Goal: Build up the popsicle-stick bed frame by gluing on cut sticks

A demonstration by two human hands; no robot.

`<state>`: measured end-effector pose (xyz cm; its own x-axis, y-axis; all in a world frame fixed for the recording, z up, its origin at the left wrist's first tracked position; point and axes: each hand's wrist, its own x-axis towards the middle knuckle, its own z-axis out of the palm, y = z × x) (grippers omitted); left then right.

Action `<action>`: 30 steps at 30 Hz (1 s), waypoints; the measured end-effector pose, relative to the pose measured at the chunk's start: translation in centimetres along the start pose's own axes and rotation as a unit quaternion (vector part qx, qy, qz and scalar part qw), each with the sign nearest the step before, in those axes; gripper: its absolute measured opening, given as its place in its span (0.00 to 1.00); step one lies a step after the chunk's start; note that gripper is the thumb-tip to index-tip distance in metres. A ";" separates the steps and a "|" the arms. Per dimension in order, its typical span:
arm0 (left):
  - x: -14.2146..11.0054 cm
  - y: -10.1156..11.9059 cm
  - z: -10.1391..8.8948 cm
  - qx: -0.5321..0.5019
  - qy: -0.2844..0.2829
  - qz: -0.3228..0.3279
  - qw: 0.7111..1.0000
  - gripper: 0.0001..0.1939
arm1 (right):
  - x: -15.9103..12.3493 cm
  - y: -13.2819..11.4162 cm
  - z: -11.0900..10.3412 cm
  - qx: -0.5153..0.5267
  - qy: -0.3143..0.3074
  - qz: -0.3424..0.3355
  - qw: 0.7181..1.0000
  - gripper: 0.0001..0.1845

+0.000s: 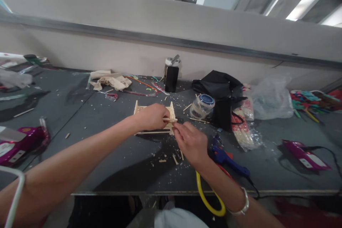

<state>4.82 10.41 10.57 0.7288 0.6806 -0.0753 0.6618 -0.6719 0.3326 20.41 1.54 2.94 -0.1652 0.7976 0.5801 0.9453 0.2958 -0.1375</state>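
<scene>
A small frame built of thin wooden sticks [153, 133] lies on the dark table in front of me. My left hand [153, 117] reaches over its middle, fingers closed on a short wooden stick [170, 119] that points to the right. At the frame's right side, my right hand [191, 141] is pinched, its fingertips close to the stick's end. What those fingertips hold, if anything, is too small to make out. Part of the frame is hidden under my left hand.
Right of my hands lie a blue glue gun [231, 162], a yellow looped handle [210, 196] and a clear jar with blue lid [202, 107]. A phone [171, 79] stands behind. Wood scraps [175, 159] litter the front. Purple devices [306, 155] lie at both sides.
</scene>
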 end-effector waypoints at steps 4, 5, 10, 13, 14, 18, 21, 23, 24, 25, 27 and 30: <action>0.0 -0.2 0.1 0.011 -0.002 0.007 1.000 0.08 | 0.5 0.1 0.3 -0.057 0.001 -0.052 0.997 0.13; 0.1 -0.3 0.2 0.011 -0.005 0.009 1.000 0.08 | 0.6 0.1 0.4 -0.066 0.001 -0.060 0.996 0.13; 0.0 -0.9 0.1 -0.008 -0.014 0.018 1.000 0.07 | 0.9 -0.1 0.6 -0.077 -0.005 -0.072 0.994 0.13; -0.1 -1.1 -0.2 -0.024 -0.026 0.017 0.999 0.05 | 0.9 -0.1 0.6 -0.062 -0.004 -0.066 0.996 0.12; -0.2 -1.2 -0.3 -0.028 -0.028 0.015 0.999 0.04 | 0.9 -0.1 0.6 -0.056 -0.003 -0.066 0.996 0.12; -0.3 -1.2 -0.6 -0.043 -0.041 0.001 0.998 0.02 | 0.9 0.0 0.7 -0.048 -0.002 -0.064 0.997 0.12; -0.2 -1.1 -0.5 -0.061 -0.050 0.007 0.997 0.02 | 0.9 0.1 0.9 -0.048 0.010 -0.062 0.997 0.10; -0.1 -1.1 -0.4 -0.068 -0.040 0.014 0.997 0.04 | 0.9 0.2 1.1 -0.047 0.023 -0.063 0.997 0.09; -0.1 -1.1 -0.4 -0.069 -0.033 0.016 0.997 0.05 | 0.8 0.2 1.1 -0.046 0.029 -0.064 0.996 0.09; -0.2 -1.0 -0.4 -0.067 -0.025 0.015 0.997 0.06 | 0.8 0.2 1.2 -0.045 0.033 -0.065 0.996 0.10; -0.2 -0.8 -0.4 -0.063 -0.011 0.008 0.998 0.08 | 0.7 0.2 1.3 -0.045 0.038 -0.066 0.996 0.10; -0.3 -0.6 -0.3 -0.056 0.001 -0.001 0.998 0.09 | 0.8 0.2 1.4 -0.048 0.039 -0.065 0.996 0.10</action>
<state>4.09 10.70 10.66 0.7269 0.6828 -0.0738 0.6396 -0.6339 0.4348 20.10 2.96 2.21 -0.2687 0.7115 0.6492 0.9406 0.3391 0.0177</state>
